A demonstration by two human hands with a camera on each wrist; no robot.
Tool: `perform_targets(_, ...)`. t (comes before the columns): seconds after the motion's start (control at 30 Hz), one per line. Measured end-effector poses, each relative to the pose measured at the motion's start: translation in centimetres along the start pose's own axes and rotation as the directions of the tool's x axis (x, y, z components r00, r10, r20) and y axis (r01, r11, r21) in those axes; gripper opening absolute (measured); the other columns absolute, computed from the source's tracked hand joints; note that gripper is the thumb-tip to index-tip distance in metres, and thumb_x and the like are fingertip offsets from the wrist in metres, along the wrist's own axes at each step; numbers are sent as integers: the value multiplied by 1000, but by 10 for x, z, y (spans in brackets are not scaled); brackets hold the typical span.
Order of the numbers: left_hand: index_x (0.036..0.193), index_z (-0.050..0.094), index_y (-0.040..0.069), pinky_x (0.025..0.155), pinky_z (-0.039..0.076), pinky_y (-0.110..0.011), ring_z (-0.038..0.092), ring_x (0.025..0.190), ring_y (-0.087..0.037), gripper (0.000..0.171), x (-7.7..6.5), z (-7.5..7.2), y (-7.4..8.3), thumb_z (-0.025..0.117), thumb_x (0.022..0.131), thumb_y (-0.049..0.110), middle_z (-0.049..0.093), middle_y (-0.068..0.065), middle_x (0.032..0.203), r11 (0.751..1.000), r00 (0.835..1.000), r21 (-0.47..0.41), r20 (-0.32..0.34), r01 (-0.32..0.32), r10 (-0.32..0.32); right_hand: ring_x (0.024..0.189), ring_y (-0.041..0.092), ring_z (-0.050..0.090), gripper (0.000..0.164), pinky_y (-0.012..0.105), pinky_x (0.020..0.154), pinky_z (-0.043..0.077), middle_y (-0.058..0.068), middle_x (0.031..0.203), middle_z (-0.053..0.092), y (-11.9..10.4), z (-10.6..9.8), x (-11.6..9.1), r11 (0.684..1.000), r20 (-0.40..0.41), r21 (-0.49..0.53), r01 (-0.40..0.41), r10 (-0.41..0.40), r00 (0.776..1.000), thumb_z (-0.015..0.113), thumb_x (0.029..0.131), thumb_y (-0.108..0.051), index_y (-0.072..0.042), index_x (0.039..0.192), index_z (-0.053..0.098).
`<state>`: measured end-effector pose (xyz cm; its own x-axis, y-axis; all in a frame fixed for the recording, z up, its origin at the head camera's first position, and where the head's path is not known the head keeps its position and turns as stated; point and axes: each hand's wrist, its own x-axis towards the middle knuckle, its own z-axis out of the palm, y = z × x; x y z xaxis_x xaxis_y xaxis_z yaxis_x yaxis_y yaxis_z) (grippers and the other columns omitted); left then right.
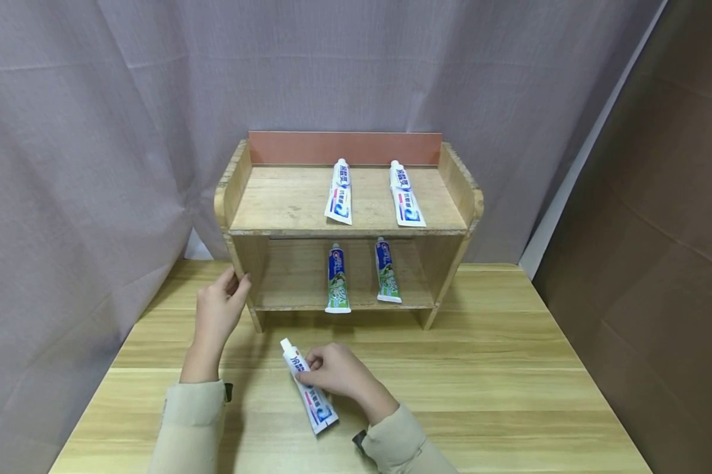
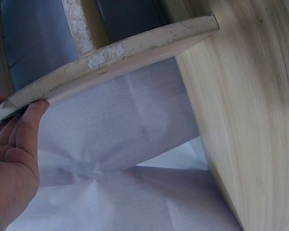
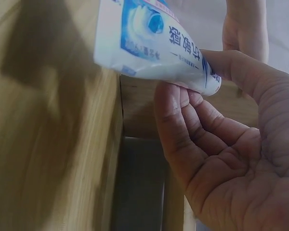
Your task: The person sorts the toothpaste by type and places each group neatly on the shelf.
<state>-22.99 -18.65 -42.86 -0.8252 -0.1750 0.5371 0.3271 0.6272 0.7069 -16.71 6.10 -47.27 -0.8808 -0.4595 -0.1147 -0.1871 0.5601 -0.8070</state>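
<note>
My right hand (image 1: 341, 375) pinches a white and blue toothpaste tube (image 1: 310, 387) over the table in front of the shelf, its cap pointing away and to the left. In the right wrist view the thumb and fingers of the right hand (image 3: 221, 149) grip the tube (image 3: 159, 45) from its two sides. My left hand (image 1: 220, 309) grips the left side panel of the small wooden shelf (image 1: 356, 232). The left wrist view has that hand (image 2: 17, 154) with its thumb and fingers about the panel's edge (image 2: 135, 45).
Two white toothpaste tubes (image 1: 339, 192) (image 1: 406, 194) lie on the upper board, caps toward the back. Two blue and green tubes (image 1: 337, 280) (image 1: 387, 271) lie on the lower board. A grey curtain (image 1: 356, 66) hangs behind; a brown one (image 1: 646, 164) hangs at the right.
</note>
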Motion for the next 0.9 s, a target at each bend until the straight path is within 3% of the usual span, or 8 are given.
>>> perform_targets(0.9, 113, 72, 2, 83, 61, -46, 72, 98, -38, 25, 0, -1, 3, 64, 98, 22, 71, -23, 106, 1000, 1000, 2, 10, 14, -14, 58, 8, 63, 19, 23, 48, 57, -6, 75, 66, -14, -15, 6, 998, -43, 15, 57, -56, 998, 82, 84, -25, -9, 88, 72)
